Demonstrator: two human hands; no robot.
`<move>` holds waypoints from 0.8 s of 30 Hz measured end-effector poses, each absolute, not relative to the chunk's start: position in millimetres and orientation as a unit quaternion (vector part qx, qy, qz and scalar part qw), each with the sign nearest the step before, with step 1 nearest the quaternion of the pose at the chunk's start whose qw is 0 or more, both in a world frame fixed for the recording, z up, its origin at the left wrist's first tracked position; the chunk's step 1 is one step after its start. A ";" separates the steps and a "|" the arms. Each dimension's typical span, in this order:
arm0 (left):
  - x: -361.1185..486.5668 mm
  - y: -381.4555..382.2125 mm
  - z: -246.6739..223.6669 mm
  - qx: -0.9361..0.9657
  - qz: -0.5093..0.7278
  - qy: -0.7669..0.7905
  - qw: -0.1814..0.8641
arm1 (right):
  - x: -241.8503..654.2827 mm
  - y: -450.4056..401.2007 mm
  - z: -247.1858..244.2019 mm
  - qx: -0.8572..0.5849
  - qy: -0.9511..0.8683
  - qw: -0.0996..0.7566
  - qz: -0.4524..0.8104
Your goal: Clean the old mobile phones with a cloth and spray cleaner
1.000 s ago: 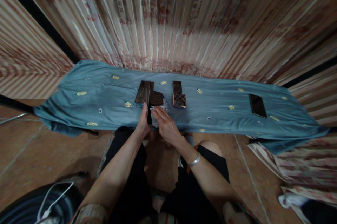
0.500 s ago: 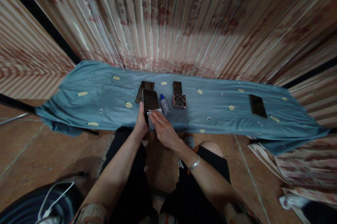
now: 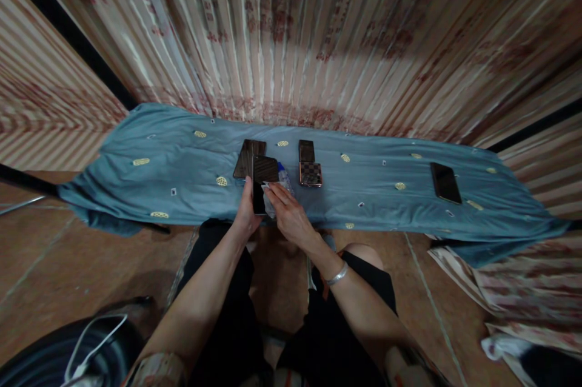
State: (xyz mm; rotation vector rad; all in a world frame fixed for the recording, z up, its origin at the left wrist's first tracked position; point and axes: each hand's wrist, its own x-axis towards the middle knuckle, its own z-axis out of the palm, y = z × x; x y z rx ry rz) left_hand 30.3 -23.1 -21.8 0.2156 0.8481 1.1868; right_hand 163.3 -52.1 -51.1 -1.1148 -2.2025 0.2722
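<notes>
My left hand grips a dark smartphone by its left side, above the table's near edge. In my right hand a pale wipe or cloth is pinched and pressed against the phone's right side. Behind the held phone lies a second dark phone or tablet, partly covered by it. A small clear bottle with a blue cap is just beyond my right fingers, which hide its lower part. To its right sits an open folding phone or compact with a checkered half.
Blue cloth with yellow patterns covers the long narrow table. Another dark phone lies far right. A pleated curtain hangs behind. Black poles flank the table. At lower left, a white cable rests on a dark round object.
The held phone has shifted slightly right and turned, now overlapping the bottle more. My right hand and the wipe have moved a little up and to the right along it.
</notes>
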 end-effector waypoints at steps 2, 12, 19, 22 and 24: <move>29.8 -23.2 -23.5 0.108 0.539 0.383 0.742 | 163.9 -51.3 -50.6 -0.429 -0.838 0.322 0.102; 21.4 -18.8 -24.4 0.112 0.581 0.386 0.708 | 154.2 -66.5 -53.4 -0.402 -0.850 0.329 0.093; 21.9 -17.9 -23.2 0.111 0.585 0.385 0.705 | 153.5 -69.0 -51.9 -0.399 -0.851 0.327 0.097; 25.3 -17.4 -23.0 0.116 0.576 0.381 0.713 | 155.8 -65.0 -52.2 -0.408 -0.845 0.329 0.106; 27.6 -17.4 -24.3 0.121 0.574 0.382 0.714 | 157.9 -61.7 -52.2 -0.412 -0.842 0.331 0.108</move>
